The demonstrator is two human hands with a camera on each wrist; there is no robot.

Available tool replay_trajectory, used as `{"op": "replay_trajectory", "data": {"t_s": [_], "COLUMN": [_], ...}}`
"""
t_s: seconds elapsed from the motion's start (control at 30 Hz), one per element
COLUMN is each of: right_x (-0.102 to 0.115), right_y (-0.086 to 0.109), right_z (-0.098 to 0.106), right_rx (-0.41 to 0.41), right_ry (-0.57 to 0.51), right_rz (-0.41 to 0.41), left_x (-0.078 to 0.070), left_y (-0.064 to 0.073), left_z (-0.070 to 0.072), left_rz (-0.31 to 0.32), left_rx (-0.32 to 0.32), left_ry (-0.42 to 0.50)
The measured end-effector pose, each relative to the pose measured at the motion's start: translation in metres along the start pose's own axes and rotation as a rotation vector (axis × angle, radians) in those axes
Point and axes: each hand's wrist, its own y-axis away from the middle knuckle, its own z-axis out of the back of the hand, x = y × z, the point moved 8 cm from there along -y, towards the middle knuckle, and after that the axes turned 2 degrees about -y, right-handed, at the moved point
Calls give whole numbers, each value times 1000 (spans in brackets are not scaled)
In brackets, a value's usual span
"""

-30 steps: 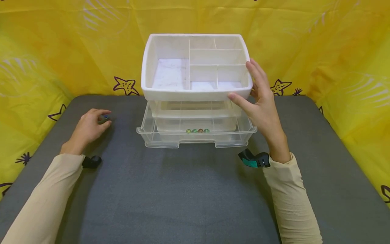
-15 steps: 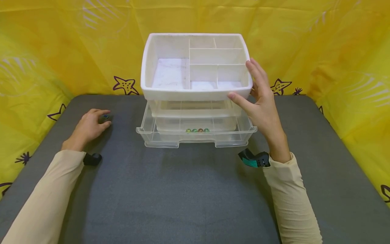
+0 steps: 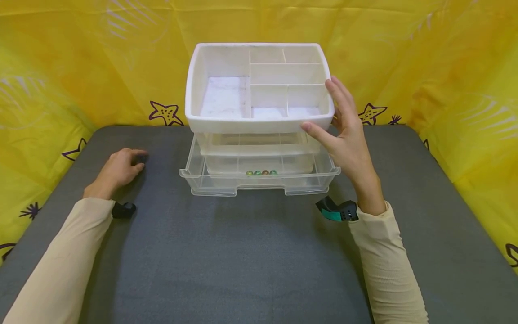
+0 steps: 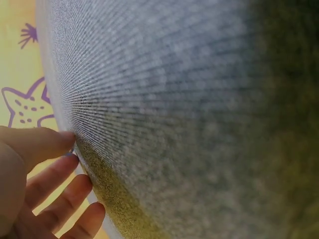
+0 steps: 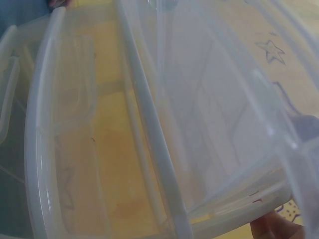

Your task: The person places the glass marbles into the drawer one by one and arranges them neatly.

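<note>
On the left of the grey cloth, my left hand [image 3: 117,168] is low, thumb and index fingertips brought together around a small dark marble. A bluish bit of the marble [image 4: 73,150] peeks out between those fingertips in the left wrist view; the rest is hidden. My right hand [image 3: 350,135] holds the right front corner of a white plastic drawer organizer [image 3: 255,126], thumb on the front rim and fingers along the side. Its clear bottom drawer [image 3: 259,183] is pulled out toward me. Several glass marbles [image 3: 257,173] form a row, seen through the clear plastic.
The organizer's top is a divided tray [image 3: 226,96] with compartments of different sizes. Clear upper drawers [image 3: 259,150] sit beneath it. Grey cloth [image 3: 243,252] covers the table, and a yellow patterned curtain [image 3: 259,22] hangs behind and at both sides.
The marble showed between spread left fingers half a second ago; now the fingertips have come together on it, mostly covering it. The right hand and organizer keep their place.
</note>
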Motion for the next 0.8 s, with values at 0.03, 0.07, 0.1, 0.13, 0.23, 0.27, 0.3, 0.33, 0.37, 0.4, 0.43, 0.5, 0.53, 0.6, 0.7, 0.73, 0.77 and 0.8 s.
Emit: {"op": "replay_trajectory", "data": {"t_s": [0.03, 0.07, 0.1, 0.13, 0.23, 0.27, 0.3, 0.33, 0.37, 0.4, 0.43, 0.5, 0.53, 0.6, 0.7, 0.73, 0.77, 0.8], "right_x": [0, 0, 0, 0, 0, 1, 1, 1, 1, 1, 1, 2, 2, 2, 1, 1, 1, 1], "right_y": [0, 0, 0, 0, 0, 0, -1, -1, -1, -1, -1, -1, -1, 0, 0, 0, 0, 0], "right_z": [0, 0, 0, -1, -1, -1, -1, -1, -1, -1, -1, -1, -1, -1, 0, 0, 0, 0], "right_rx": [0, 0, 1, 1, 1, 1, 2, 1, 2, 2, 2, 2, 1, 2, 2, 1, 2, 1], "right_ry": [1, 0, 0, 2, 7, 9, 11, 12, 13, 14, 14, 13, 11, 10, 9, 9, 11, 12], "right_rz": [2, 4, 5, 4, 3, 3, 3, 4, 5, 5, 6, 7, 7, 3, -4, -6, -7, -8], "left_x": [0, 0, 0, 0, -2, -2, -3, -3, -4, -4, -4, -5, -6, -7, -8, -9, -9, -10], "left_y": [1, 2, 2, 3, 5, 5, 6, 6, 6, 7, 7, 7, 7, 7, 8, 8, 9, 9], "left_z": [0, 0, 0, 0, 1, 1, 1, 1, 1, 2, 2, 2, 2, 2, 3, 4, 4, 5], "left_rz": [0, 0, 1, 0, -4, -5, -5, -6, -7, -8, -10, -15, -18, -22, -22, -19, -17, -14], "left_rx": [1, 1, 0, -1, -3, -4, -6, -6, -8, -9, -11, -17, -18, -28, -47, -54, -63, -70], "left_ry": [-4, -5, -5, -7, -6, -5, -3, -3, -3, -4, -3, -2, -2, 1, 14, 20, 26, 32]}}
